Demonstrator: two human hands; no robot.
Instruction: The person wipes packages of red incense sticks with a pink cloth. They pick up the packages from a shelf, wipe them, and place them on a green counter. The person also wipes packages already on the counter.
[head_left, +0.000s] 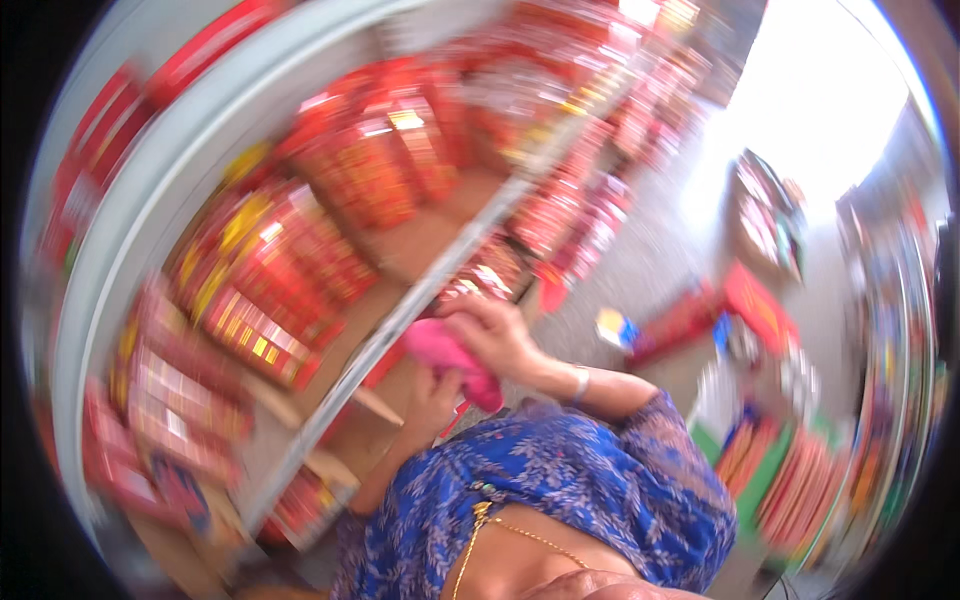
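Observation:
A bright pink item (446, 351), soft-looking and perhaps folded cloth, is held between both hands in front of my chest. My right hand (491, 334), with a band at the wrist, grips its upper side with bent fingers. Lower and to the left, my left hand (435, 401) has its fingers closed on the lower side. Motion blur hides the exact fingertips. Just beyond the hands runs a pale metal shelf edge (420, 300). Red and gold packets (262, 300) stand in rows on that shelf.
More red packets (555, 217) fill a lower shelf. Across the grey floor (585, 330) lie a red box (757, 307) and an open carton (769, 214) of goods. Stacked reddish packs (802, 480) stand at the lower right, beside a blurred rack (900, 375) along the right rim.

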